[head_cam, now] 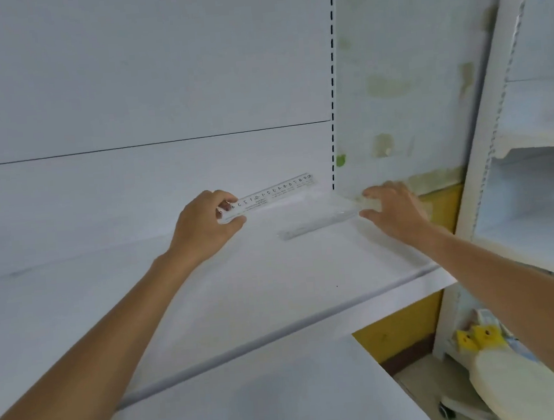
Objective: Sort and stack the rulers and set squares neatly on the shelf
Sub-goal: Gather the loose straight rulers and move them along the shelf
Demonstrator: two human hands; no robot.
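- Two hands work far back on the white shelf [243, 296], close to where it meets the back panel [124, 89].
- The left hand [203, 226] has its grip pinched on the left end of a clear ruler [277, 191]. Thumb is under, fingers over. The printed scale runs off to the right toward the slotted upright [332, 71].
- The right hand [393, 209] looks to pinch the right end of a second clear piece [320, 217], which lies slantwise on the shelf just near of the ruler. It is too pale and blurred to tell whether it is a ruler or a set square.
- Both pieces sit at the far right of the shelf, close together but at different angles and not yet stacked.
- Risk: each piece is held by one end only, so a free end may swing or droop and knock the other askew.
- Risk: clear plastic on a white shelf is hard to see, so edges could be misjudged and the stack left crooked.
- Risk: the ruler's right tip is near the upright, and a push rightward could jam it there.
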